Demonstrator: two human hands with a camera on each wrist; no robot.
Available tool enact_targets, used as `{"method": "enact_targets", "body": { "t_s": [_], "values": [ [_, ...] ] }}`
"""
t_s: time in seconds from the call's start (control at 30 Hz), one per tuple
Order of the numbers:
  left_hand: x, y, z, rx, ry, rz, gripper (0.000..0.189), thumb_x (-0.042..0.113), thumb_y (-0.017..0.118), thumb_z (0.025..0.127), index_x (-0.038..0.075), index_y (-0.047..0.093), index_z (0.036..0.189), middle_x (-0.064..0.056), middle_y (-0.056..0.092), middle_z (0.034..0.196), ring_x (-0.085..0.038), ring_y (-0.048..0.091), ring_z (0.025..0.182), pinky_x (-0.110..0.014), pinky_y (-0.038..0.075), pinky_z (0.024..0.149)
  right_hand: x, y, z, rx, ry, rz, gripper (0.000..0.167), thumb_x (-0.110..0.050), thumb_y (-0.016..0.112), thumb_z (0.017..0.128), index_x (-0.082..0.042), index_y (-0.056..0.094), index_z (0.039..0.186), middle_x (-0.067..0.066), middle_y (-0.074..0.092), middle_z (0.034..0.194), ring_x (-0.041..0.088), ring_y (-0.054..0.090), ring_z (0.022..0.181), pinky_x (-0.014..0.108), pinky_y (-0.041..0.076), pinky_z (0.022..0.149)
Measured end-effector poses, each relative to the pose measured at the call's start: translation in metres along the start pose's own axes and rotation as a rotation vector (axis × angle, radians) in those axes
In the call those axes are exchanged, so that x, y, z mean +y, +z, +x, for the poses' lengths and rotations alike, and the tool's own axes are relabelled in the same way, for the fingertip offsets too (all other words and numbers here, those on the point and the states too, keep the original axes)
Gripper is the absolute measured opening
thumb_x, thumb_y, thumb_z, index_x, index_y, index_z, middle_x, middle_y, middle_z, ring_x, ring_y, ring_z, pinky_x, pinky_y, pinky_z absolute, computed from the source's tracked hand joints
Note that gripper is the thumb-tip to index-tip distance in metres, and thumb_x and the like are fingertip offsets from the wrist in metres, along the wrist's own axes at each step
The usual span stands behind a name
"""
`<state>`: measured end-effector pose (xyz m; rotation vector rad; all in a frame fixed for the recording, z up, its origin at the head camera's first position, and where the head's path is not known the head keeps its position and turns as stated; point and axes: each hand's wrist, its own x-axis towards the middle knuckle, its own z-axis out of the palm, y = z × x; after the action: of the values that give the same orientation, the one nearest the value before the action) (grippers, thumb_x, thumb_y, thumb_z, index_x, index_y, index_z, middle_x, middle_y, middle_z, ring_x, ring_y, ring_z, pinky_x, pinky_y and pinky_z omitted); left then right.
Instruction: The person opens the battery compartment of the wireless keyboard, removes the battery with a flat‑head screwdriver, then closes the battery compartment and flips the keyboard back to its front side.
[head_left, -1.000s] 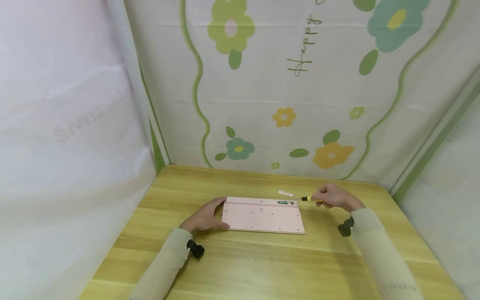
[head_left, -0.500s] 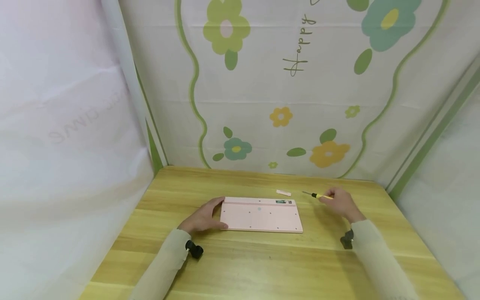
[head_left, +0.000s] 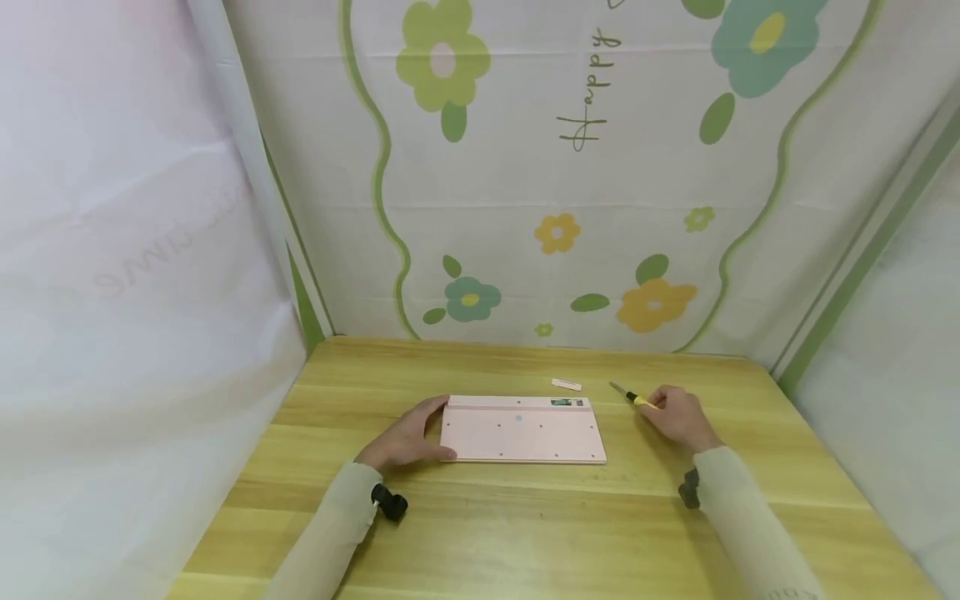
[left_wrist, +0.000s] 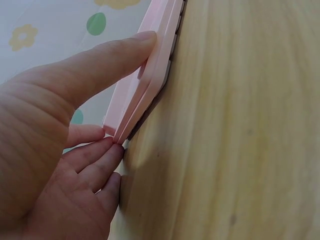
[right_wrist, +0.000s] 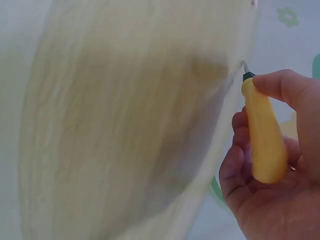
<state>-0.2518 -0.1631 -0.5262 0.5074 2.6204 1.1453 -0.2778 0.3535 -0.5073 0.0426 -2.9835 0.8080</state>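
Observation:
A pink keyboard (head_left: 480,433) lies underside up, its small screws showing and its keys (left_wrist: 170,75) facing the table. In its far right corner, the battery slot (head_left: 566,402) is uncovered, with something green inside. My left hand (head_left: 405,435) holds the keyboard's left end, thumb at the near edge and fingers at the far corner. To the right of the keyboard, my right hand (head_left: 681,417) grips a screwdriver (right_wrist: 267,135) by its yellow handle. The metal shaft points away from me to the far left, apart from the keyboard. A small pink battery cover (head_left: 566,384) lies just behind the slot.
The wooden table (head_left: 525,533) meets a flower-printed cloth (head_left: 510,167) at its back edge. White cloth walls hang on the left (head_left: 150,333) and right (head_left: 892,375). A small black camera (head_left: 390,502) sits on my left wrist.
My right hand has drawn the screwdriver away from the battery slot to the right, its tip swinging toward the back. The left hand stays on the keyboard. The head view has shifted slightly.

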Motion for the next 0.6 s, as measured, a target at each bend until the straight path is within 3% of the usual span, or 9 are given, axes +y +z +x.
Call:
{"method": "enact_targets", "body": {
  "t_s": [0.27, 0.6],
  "values": [
    [-0.0026, 0.0013, 0.0003, -0.004, -0.004, -0.008, 0.110, 0.046, 0.092, 0.081, 0.016, 0.031, 0.167, -0.013, 0.030, 0.174, -0.038, 0.028, 0.161, -0.060, 0.028, 0.129, 0.0000, 0.0022, -0.0026, -0.038, -0.076, -0.059, 0.022, -0.023, 0.075, 0.094, -0.001, 0.071, 0.091, 0.013, 0.073, 0.089, 0.023, 0.063, 0.078, 0.033, 0.051, 0.066],
    [-0.0035, -0.0004, 0.0006, -0.005, 0.003, -0.018, 0.110, 0.046, 0.092, 0.081, 0.015, 0.031, 0.167, -0.013, 0.030, 0.174, -0.038, 0.028, 0.162, -0.060, 0.027, 0.130, -0.0030, 0.0009, -0.0057, -0.053, -0.143, -0.096, 0.027, -0.019, 0.074, 0.096, 0.007, 0.071, 0.102, 0.022, 0.075, 0.098, 0.033, 0.072, 0.088, 0.051, 0.062, 0.078]
  ]
}}
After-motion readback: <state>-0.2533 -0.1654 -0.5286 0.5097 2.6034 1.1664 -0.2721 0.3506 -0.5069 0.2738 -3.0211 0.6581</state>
